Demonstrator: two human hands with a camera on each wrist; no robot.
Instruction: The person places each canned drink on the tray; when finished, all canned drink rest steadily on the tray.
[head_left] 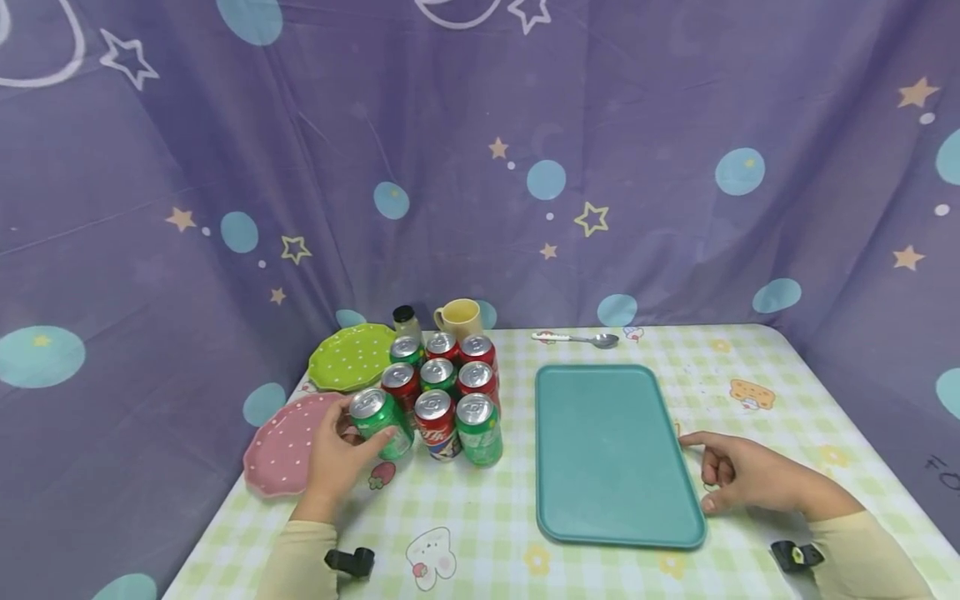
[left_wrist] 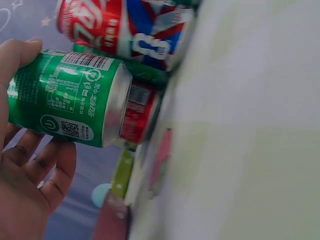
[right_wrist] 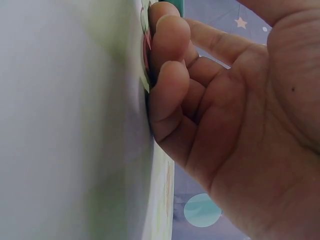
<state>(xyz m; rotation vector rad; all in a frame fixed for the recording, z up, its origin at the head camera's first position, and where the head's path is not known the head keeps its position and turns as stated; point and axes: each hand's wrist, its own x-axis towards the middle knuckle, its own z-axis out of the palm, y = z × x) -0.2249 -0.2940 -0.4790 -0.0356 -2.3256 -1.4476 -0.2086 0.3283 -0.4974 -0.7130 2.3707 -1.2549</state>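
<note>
My left hand (head_left: pixel 336 463) grips a green soda can (head_left: pixel 390 427) at the front left of a cluster of soda cans, thumb on one side and fingers on the other. In the left wrist view this green can (left_wrist: pixel 65 95) leans slightly, and its silver base looks raised off the cloth. Beside it stand a red can (head_left: pixel 437 427) with a blue lower part and another green can (head_left: pixel 480 433); several more red and green cans are behind. At the teal tray (head_left: pixel 615 450), my right hand (head_left: pixel 750 475) touches the right edge with index finger and thumb, its other fingers bent.
Left of the cans lie a pink dotted plate (head_left: pixel 281 450) and a green dotted plate (head_left: pixel 348 358). Behind them stand a black-lidded jar (head_left: pixel 406 321) and a yellow mug (head_left: pixel 461 317). A spoon (head_left: pixel 577 338) lies beyond the tray, near the purple curtain (head_left: pixel 645 108).
</note>
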